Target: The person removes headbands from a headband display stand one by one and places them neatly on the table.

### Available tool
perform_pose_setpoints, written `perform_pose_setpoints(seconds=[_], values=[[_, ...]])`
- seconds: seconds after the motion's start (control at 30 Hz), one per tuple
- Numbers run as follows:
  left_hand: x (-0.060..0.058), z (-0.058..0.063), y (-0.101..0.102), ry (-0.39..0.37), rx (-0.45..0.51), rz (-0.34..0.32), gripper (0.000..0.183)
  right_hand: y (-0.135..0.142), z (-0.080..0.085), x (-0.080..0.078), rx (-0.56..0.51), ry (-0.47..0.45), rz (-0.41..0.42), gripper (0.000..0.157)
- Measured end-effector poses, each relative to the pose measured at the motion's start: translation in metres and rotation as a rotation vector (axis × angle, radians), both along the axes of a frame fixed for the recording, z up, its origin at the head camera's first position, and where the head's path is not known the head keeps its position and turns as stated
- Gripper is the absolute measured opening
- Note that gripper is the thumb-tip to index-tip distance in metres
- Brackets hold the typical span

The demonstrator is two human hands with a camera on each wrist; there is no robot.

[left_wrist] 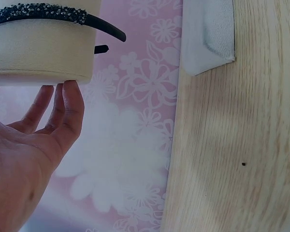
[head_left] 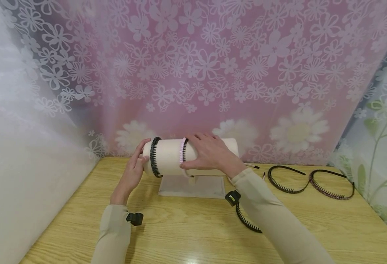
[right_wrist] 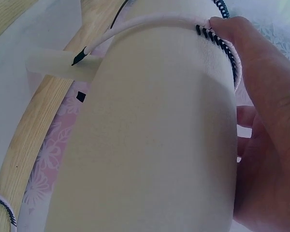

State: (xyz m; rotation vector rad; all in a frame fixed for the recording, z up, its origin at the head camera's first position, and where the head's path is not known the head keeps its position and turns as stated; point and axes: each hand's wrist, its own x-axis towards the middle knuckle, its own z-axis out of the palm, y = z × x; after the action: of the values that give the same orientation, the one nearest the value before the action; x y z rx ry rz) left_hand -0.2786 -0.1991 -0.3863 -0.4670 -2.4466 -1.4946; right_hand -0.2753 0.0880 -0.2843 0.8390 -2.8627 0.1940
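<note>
A cream cylindrical headband stand [head_left: 170,157] lies sideways above its pale flat base [head_left: 193,189]. My left hand [head_left: 131,174] holds the stand's left end, fingertips at the end's rim in the left wrist view. Close by, a black headband with sparkling beads [left_wrist: 43,13] sits round the cylinder, its teeth showing in the head view. With my right hand [head_left: 210,151] I grip a pale pink headband [head_left: 181,151] placed round the middle of the cylinder. In the right wrist view the thumb [right_wrist: 227,26] presses on this band near its dark teeth; the other fingers are partly hidden behind the cylinder.
Two dark toothed headbands [head_left: 287,190] [head_left: 332,196] lie on the wooden table [head_left: 180,227] at the right. Another dark toothed headband [head_left: 246,223] is partly under the right forearm. A pink floral curtain [head_left: 213,73] hangs right behind the stand.
</note>
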Motion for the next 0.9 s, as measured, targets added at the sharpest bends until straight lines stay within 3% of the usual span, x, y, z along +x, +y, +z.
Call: perform_pose_setpoints(seconds=[0.9], values=[[0.002, 0.002, 0.002, 0.001, 0.002, 0.005, 0.052, 0.015, -0.001, 0.003, -0.003, -0.003, -0.017, 0.1]])
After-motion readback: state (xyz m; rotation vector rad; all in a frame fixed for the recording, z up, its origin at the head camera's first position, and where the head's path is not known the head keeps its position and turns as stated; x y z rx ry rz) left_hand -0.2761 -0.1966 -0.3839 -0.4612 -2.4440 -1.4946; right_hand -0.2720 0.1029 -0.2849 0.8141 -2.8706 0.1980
